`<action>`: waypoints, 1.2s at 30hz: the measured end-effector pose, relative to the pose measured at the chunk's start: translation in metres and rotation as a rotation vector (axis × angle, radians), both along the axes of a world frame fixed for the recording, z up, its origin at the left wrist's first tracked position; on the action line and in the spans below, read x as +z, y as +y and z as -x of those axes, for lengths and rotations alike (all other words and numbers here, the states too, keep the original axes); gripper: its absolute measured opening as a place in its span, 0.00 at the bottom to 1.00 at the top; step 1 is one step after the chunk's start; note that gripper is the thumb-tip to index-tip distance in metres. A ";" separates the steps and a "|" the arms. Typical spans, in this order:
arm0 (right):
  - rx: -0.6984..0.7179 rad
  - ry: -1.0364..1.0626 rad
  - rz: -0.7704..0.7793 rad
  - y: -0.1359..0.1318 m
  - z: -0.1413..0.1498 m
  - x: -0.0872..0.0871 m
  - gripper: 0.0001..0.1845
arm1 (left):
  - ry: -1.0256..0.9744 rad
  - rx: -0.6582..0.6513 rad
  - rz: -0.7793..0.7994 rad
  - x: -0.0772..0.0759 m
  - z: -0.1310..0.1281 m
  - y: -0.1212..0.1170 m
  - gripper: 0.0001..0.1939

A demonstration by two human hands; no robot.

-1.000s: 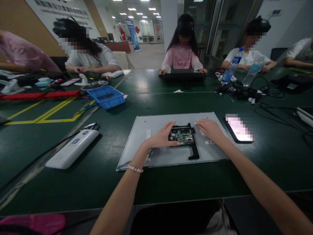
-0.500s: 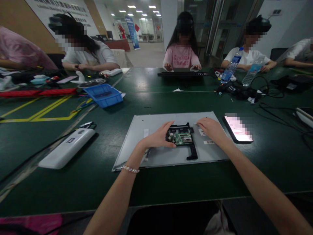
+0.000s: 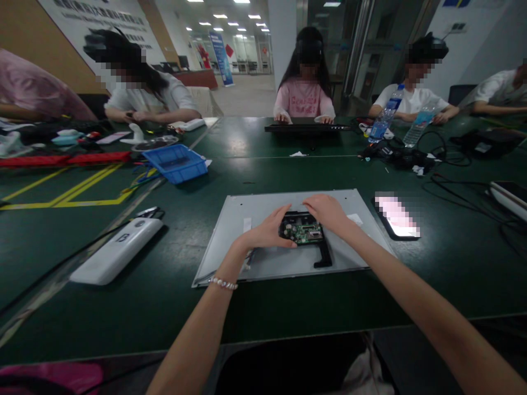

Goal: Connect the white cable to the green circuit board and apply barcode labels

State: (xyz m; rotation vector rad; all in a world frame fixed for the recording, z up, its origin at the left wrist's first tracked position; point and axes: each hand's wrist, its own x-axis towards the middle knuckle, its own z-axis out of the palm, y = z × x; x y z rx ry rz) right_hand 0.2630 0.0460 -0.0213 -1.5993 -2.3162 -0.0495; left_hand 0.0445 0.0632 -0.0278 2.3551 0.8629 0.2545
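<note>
A green circuit board (image 3: 303, 233) sits in a black plastic bracket (image 3: 324, 255), which rests on a flat grey metal panel (image 3: 263, 271). My left hand (image 3: 268, 229) grips the bracket's left side, thumb along the near edge and fingers over the far edge. Bent over the bracket's upper right corner is my right hand (image 3: 327, 213), its fingers drawn together on the far edge and hiding that corner. Thin wires (image 3: 247, 259) lie on the panel below my left wrist.
Right of the panel lies a lit phone (image 3: 397, 216); a white power bank (image 3: 117, 249) with a cable is on the left. Farther back are a blue tray (image 3: 177, 163), a water bottle (image 3: 385, 118) and tangled black cables (image 3: 399, 156). Several people sit across the table.
My right hand has moved left from the panel onto the bracket's upper right corner. My left hand keeps its place on the bracket.
</note>
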 end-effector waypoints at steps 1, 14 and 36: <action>0.004 -0.028 0.016 0.002 0.007 0.001 0.15 | 0.000 -0.004 -0.006 0.000 0.000 0.000 0.56; 0.051 -0.022 0.103 0.007 0.025 -0.012 0.15 | -0.009 0.005 -0.004 -0.004 0.001 0.001 0.57; -0.079 0.143 0.317 -0.023 -0.087 -0.002 0.18 | -0.022 -0.014 -0.004 0.001 0.005 -0.002 0.56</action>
